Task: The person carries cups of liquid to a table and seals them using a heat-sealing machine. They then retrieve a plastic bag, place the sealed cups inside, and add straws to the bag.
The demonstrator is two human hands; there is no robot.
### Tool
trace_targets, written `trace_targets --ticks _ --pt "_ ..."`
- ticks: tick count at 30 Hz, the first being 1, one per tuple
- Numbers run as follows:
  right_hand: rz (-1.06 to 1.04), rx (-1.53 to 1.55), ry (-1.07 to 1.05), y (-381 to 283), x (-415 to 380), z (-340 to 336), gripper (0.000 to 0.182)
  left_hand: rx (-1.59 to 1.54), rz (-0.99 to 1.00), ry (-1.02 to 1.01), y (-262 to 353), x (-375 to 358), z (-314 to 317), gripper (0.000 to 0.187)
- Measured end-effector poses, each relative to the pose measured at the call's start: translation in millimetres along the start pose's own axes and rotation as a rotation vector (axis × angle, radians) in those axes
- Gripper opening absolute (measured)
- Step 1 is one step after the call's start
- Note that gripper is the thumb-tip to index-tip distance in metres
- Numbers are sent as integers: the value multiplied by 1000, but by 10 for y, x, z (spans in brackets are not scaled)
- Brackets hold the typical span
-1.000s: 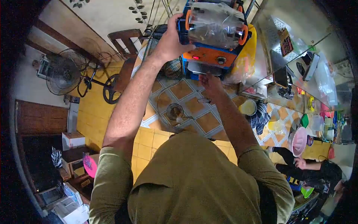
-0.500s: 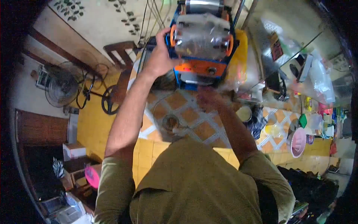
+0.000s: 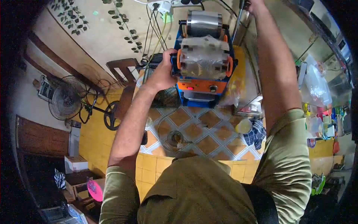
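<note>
A blue and orange cup sealing machine [image 3: 203, 86] stands on the tiled table, with a clear film roll [image 3: 203, 61] between orange discs and a silver roller [image 3: 204, 23] behind it. A red light shows on its front panel beside a black knob. My left hand [image 3: 164, 74] is closed on the machine's left side, at the end of the film roll. At the top edge of the view my right hand [image 3: 255, 6] is raised, its fingers closed around the upper end of the metal lever [image 3: 237, 24]; part of the hand is cut off.
A glass bowl [image 3: 175, 140] lies on the tiled table [image 3: 209, 143] nearer me. To the right are a pale cup [image 3: 244, 126], a checked cloth [image 3: 256, 133] and a yellow bag [image 3: 243, 67]. A black basket [image 3: 164, 98] sits left of the machine; cords hang behind.
My right hand has gone from low in front of the machine up to the lever at the upper right. My left hand stays at the machine's left side. The view has shifted upward.
</note>
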State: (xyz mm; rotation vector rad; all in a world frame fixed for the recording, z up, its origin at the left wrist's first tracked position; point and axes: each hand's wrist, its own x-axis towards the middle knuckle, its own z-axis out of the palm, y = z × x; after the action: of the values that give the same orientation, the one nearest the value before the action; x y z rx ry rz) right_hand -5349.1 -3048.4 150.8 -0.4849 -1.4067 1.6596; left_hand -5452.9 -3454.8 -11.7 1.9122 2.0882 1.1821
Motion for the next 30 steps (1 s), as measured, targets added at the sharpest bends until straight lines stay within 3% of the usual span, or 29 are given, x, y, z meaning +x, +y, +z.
trace_targets --ticks 1,4,5,6,8,9,11,13,15,18,19,23,26,30 --pt "161 85 -194 118 71 -102 35 -10 -9 -15 -48 -9 22 76" --pt "-174 110 200 -132 -1138 317 28 -57 -90 0 -166 26 115 69" --pt "-259 171 104 -105 -1433 255 29 -64 -101 -13 -133 36 118 69" --pt "-394 85 211 -77 -1618 230 30 -76 -99 4 -86 23 125 69" --pt "-511 203 46 89 -1956 68 33 -54 -188 -24 -28 36 90 68" --pt "-405 426 -100 115 -2083 -63 27 -58 -200 -44 -77 31 104 68" --pt "-537 351 -251 260 -2479 -94 28 92 -43 47 -198 5 146 70" --pt "-627 289 -281 452 -2752 -193 29 40 -2 33 -181 4 151 72" --pt "-697 236 -278 622 -2903 -289 30 139 -163 98 -152 -72 185 75" --pt "-765 148 -262 784 -3070 -400 31 327 -16 -33 -326 -165 178 55" --pt "-789 127 -264 806 -3113 -420 32 283 -184 -55 -297 -200 169 50" --pt "-868 44 -269 960 -3297 -434 34 199 9 33 -392 -163 262 40" --pt "-932 -7 -282 1115 -3477 -458 35 52 -40 144 -445 -117 303 52" --pt "-928 -11 -208 1398 -3730 -482 37 166 -83 33 -420 -129 204 33"
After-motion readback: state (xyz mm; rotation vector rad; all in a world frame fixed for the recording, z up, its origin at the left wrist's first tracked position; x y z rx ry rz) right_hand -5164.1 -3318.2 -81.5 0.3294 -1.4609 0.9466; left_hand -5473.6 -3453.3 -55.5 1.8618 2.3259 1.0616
